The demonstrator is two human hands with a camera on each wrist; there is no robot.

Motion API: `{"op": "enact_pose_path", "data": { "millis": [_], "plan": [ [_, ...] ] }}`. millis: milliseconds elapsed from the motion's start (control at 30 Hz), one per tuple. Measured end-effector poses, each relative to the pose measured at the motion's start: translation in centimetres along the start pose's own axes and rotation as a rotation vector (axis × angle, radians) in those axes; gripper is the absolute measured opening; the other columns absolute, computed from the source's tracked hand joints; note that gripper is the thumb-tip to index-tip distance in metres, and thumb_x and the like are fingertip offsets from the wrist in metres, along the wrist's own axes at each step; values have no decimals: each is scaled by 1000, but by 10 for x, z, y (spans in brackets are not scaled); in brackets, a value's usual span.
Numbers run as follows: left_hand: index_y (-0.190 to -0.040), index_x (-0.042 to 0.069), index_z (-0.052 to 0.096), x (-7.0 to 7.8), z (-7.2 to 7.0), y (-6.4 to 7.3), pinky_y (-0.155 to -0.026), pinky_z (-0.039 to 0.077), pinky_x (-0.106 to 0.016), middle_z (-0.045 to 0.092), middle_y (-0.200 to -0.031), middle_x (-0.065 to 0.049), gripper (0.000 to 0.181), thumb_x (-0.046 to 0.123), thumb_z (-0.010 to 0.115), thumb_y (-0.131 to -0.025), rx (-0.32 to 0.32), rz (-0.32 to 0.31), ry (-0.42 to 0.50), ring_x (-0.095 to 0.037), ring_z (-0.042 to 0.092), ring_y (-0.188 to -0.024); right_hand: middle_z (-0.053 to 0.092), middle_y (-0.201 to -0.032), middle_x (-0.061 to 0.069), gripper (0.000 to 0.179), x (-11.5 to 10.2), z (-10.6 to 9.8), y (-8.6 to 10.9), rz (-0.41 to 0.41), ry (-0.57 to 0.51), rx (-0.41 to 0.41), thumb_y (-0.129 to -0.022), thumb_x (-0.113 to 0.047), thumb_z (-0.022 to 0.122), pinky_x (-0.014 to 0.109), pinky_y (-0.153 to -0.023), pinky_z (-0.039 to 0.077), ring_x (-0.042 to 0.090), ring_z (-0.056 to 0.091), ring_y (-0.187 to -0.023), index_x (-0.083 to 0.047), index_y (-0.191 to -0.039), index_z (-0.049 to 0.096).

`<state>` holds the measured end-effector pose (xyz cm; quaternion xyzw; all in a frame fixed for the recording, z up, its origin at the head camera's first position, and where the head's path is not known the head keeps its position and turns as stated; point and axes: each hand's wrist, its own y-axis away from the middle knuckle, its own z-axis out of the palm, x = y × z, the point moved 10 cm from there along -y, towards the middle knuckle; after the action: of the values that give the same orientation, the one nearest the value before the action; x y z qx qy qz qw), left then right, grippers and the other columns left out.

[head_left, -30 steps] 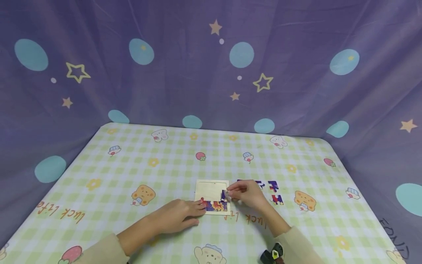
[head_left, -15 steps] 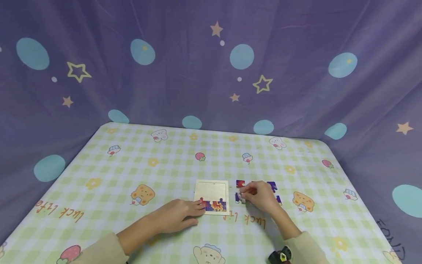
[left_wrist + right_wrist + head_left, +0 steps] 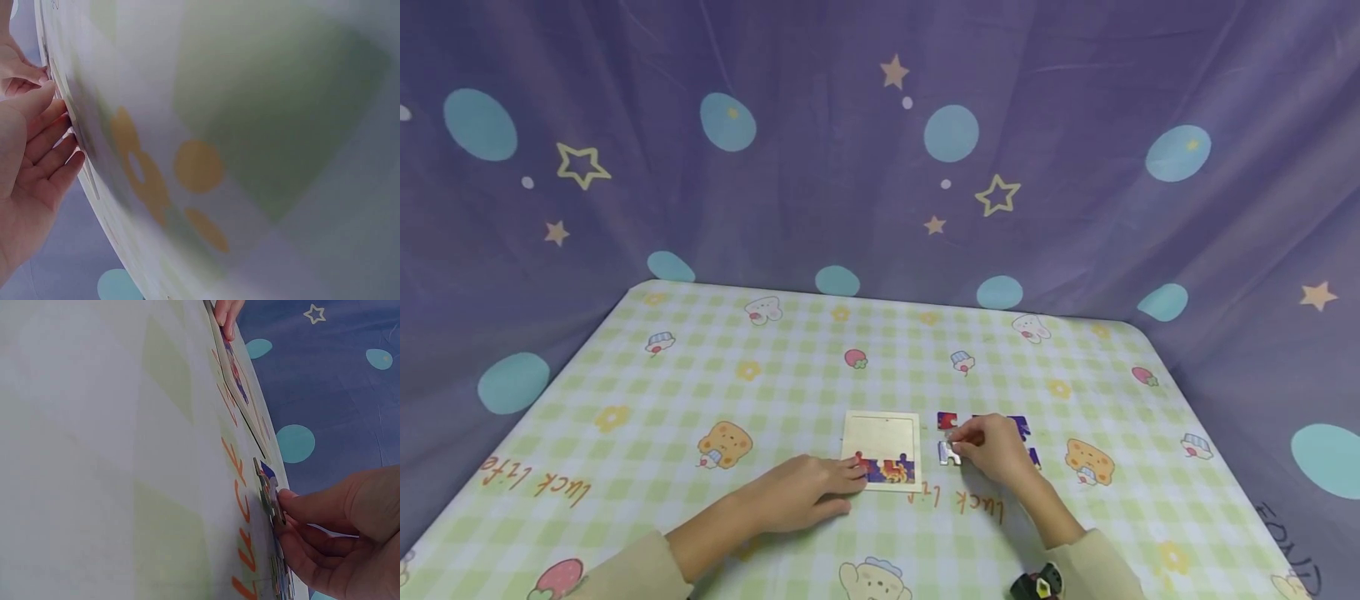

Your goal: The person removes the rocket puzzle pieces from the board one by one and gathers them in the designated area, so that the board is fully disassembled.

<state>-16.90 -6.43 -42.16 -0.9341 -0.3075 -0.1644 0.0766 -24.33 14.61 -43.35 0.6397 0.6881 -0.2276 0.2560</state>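
A shallow wooden puzzle tray lies mid-table, with a row of joined purple, red and yellow jigsaw pieces along its near side. My left hand rests at the tray's near left, its fingers extended onto the edge and touching the leftmost pieces. To the right of the tray, my right hand pinches a jigsaw puzzle piece between thumb and fingers, low over the cloth. In the right wrist view this puzzle piece looks tilted, and its picture is mostly hidden.
Several loose jigsaw pieces lie right of the tray, among them a red one and a purple one; my right hand partly covers others. A checked cloth covers the table. Behind it hangs a purple curtain.
My right hand has moved right from the tray's right side to the loose pieces, carrying the puzzle piece, and then barely shifted. My left hand has stayed in place.
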Motion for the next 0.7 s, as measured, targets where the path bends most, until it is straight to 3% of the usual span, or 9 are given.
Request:
{"op": "enact_pose_path", "data": {
  "millis": [500, 700],
  "plan": [
    [-125, 10, 64, 2, -3, 1, -103, 51, -39, 62, -132, -4, 33, 23, 60, -94, 13, 2, 39, -21, 59, -125, 72, -80, -1, 7, -5, -1, -2, -7, -5, 13, -77, -8, 78, 17, -60, 50, 5, 61, -67, -14, -81, 75],
    [-124, 10, 65, 3, -3, 1, -103, 51, -40, 62, -132, -4, 33, 23, 60, -94, 18, 1, 36, -21, 59, -125, 71, -76, 0, 8, -23, 9, -5, -94, -54, -18, -77, -5, 77, 16, -61, 51, 5, 61, -67, -10, -83, 74]
  ]
}}
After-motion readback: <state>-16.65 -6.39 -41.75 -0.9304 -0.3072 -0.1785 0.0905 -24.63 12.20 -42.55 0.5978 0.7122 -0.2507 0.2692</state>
